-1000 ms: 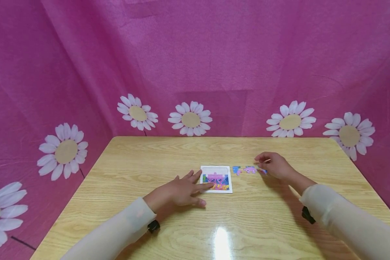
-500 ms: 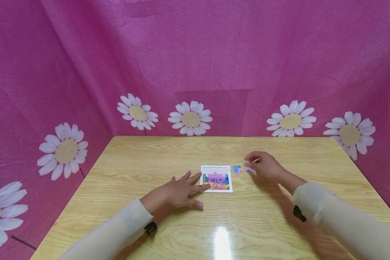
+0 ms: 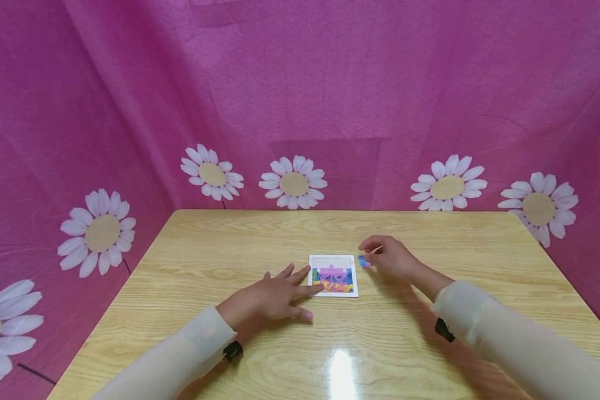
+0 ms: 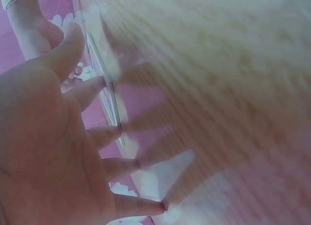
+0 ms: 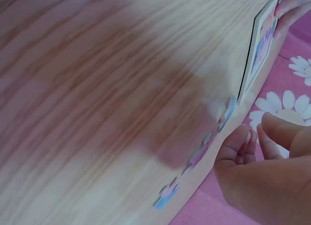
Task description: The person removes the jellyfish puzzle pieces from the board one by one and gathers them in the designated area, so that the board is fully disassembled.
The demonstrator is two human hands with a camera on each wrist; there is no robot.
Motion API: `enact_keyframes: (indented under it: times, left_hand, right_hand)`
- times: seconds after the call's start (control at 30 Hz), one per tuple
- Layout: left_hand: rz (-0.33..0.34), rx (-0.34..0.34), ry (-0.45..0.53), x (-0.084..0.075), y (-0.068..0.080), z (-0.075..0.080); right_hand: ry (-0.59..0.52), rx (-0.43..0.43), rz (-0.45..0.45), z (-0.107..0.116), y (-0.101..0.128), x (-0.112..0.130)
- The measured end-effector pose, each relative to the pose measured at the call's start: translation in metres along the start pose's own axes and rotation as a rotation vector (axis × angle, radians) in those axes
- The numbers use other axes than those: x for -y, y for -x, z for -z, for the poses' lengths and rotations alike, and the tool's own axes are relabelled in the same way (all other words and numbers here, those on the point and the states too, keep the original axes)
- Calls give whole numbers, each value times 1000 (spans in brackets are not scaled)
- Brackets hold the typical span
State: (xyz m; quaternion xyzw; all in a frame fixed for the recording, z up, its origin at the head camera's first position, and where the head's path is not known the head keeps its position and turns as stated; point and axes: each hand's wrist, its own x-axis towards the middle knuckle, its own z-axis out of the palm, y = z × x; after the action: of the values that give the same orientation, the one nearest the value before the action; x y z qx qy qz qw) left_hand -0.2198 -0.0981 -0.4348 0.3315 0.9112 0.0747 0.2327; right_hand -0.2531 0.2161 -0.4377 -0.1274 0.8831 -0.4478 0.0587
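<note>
Glare from a lamp is caught on the glossy, pale wood-grain table (image 3: 405, 344) nearest the camera. Sheer cream sleeves (image 3: 180, 355) are seen over both forearms. The left hand (image 3: 272, 297) is laid flat with fingers spread and straight, holding nothing, one fingertip touching the edge of the square white-framed puzzle board (image 3: 333, 275). The board's thin rigid edge is shown only by the wrist views. The right hand (image 3: 387, 258) is loosely curled just right of the board; whether anything is pinched cannot be told. One blue jigsaw piece (image 3: 362, 261) is visible in the head view; a row of flat pieces (image 5: 199, 152) is revealed by the right wrist view. Beyond, pink fabric (image 3: 330, 83) with paper daisies (image 3: 292, 182) is hung.
</note>
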Motion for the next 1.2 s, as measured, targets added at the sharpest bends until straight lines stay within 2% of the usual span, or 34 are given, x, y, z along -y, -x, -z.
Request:
enact_keyframes:
  times: [0.27, 0.8, 1.2]
  left_hand:
    - [-6, -2, -6, 0, 1, 0]
    - [-11, 3, -15, -1, 2, 3]
    - [-13, 0, -15, -1, 2, 2]
  right_hand:
    - [-41, 40, 10, -16, -3, 9]
    - [-32, 93, 13, -54, -13, 33]
    - [32, 98, 15, -69, -16, 37]
